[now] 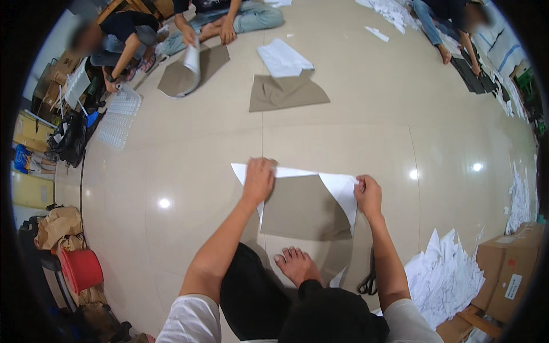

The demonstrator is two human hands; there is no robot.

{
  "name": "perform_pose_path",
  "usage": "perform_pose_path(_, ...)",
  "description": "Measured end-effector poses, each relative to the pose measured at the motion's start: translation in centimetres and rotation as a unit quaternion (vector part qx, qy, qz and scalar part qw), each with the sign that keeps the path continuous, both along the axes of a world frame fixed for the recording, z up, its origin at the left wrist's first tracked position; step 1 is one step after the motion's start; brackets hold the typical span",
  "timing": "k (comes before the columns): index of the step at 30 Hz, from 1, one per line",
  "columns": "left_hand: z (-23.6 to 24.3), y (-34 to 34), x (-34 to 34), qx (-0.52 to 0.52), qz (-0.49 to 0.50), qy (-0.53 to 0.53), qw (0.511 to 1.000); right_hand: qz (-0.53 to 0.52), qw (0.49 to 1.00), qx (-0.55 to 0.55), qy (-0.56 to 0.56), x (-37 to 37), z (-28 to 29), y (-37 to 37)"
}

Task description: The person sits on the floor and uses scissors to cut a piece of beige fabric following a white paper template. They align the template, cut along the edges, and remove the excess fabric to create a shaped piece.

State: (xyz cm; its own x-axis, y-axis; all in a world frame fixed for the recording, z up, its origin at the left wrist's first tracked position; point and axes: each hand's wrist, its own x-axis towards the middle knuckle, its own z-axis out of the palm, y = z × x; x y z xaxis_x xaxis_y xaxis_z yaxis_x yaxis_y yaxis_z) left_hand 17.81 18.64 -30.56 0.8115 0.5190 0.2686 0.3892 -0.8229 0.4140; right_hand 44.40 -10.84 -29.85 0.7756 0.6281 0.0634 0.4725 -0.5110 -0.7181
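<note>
In front of me on the floor lies a white sheet (338, 190) with a grey-brown fabric-like piece (303, 207) over it, leaving white corners bare. My left hand (260, 180) is closed at the far left part of the sheet, fingers curled over its edge; the fingertips are partly hidden. My right hand (368, 194) pinches the sheet's far right corner between thumb and fingers. Black-handled scissors (368, 283) lie beside my right forearm, their blades partly hidden. My bare foot (297, 266) is just below the near edge of the grey-brown piece.
Another grey-brown piece (289, 94) with a white sheet (285, 58) lies farther ahead. Co-workers sit at the far side, one holding a curled grey-brown sheet (193, 71). White scraps (443, 274) and a cardboard box (509, 268) are at right; a red bucket (82, 270) is at left.
</note>
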Motion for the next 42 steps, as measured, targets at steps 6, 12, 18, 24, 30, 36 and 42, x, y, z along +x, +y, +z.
perform_pose_path(6, 1.1, -5.7, 4.4, -0.102, -0.082, -0.055, 0.99, -0.002, 1.0, 0.009, -0.015, -0.4, -0.4, 0.1)
perform_pose_path(12, 0.1, -8.8, 7.5, -0.088, -0.102, -0.064, 0.989, -0.007, 0.999, 0.006, -0.046, -1.1, 0.1, -0.3)
perform_pose_path(18, -0.9, -9.4, 8.2, -0.065, -0.053, -0.038, 0.996, 0.002, 0.994, -0.002, -0.111, -0.4, -0.3, -0.8)
perform_pose_path(24, -0.8, -9.5, 8.4, -0.083, -0.045, -0.026, 0.995, 0.005, 0.996, -0.01, -0.094, -0.7, 0.1, -0.9)
perform_pose_path(30, -0.2, -10.0, 9.0, -0.09, -0.07, -0.062, 0.992, 0.043, 0.996, 0.008, -0.074, -1.5, 0.9, -0.9)
perform_pose_path(36, 0.4, -8.8, 8.5, -0.105, -0.148, -0.048, 0.982, 0.067, 0.993, 0.085, -0.037, -3.5, 1.9, -1.6)
perform_pose_path(42, 1.3, -4.0, 4.6, -0.08, -0.167, 0.039, 0.982, 0.034, 0.987, 0.153, 0.031, -5.8, 2.2, -2.6)
